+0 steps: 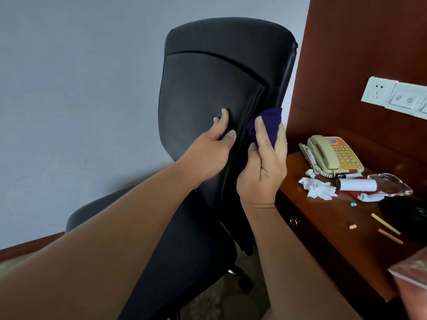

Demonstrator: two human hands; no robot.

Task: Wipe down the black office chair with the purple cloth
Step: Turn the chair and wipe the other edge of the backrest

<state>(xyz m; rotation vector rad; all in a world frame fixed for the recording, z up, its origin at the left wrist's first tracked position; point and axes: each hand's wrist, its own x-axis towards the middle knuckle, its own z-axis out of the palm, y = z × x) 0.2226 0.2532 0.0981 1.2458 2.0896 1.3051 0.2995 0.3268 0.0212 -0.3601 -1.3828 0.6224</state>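
The black office chair (208,88) fills the middle of the view, its backrest turned toward me and tilted, the seat low at the left. My left hand (215,148) grips the right edge of the backrest's rear panel, fingers on the panel and thumb at the seam. My right hand (263,167) holds the bunched purple cloth (265,124) and presses it against the backrest's right side edge, just right of my left hand. Much of the cloth is hidden by my fingers.
A reddish wooden desk (323,218) stands close to the chair's right. It carries a beige telephone (332,155), crumpled white tissue (316,187), a white tube, a clear wrapper and chalk sticks. Wall sockets (397,97) sit on the wood panel. A grey wall lies behind.
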